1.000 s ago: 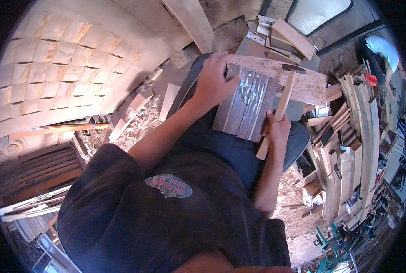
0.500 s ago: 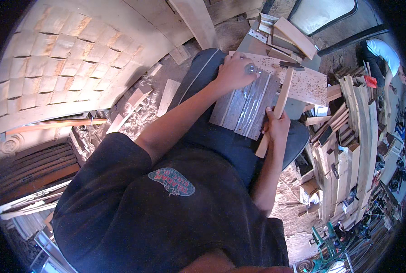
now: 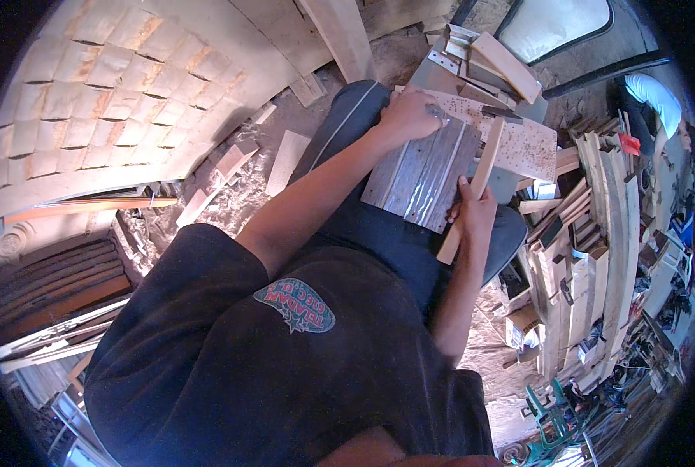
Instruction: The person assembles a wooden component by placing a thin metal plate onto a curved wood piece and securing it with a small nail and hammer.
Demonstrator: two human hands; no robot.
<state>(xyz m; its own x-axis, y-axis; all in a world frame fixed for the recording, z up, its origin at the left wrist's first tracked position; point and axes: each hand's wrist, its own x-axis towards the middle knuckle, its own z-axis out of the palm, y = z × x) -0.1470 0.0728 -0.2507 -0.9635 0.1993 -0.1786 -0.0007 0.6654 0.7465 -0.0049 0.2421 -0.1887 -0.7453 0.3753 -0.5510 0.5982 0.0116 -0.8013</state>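
Nearest: lap [image 3: 379, 237] in dark trousers, slatted wood panel [image 3: 421, 175] lying over it, tilted a bit, with shiny streaks on the middle slats. Panel's near edge is over the thighs; far edge overlaps the pale board [image 3: 530, 152].

Right hand [image 3: 473, 208]: fingers closed round the handle of the hammer [image 3: 484, 167], gripped low, just beside the panel's right edge. Handle runs along that edge, dark head at the far end, over the pale board.

Left hand [image 3: 415, 117]: at the panel's far-left corner, fingers curled in. Something small and dark shows at the fingers; can't tell what, or if it's pinched.

Pale board is dotted with small brown bits and sits across the grey worktop [image 3: 431, 75]. Wood offcuts [image 3: 507, 66] piled at the worktop's far end.

Off right: long stacked planks [image 3: 624, 233]; farther out, a person in a light shirt [image 3: 652, 101], bent over.
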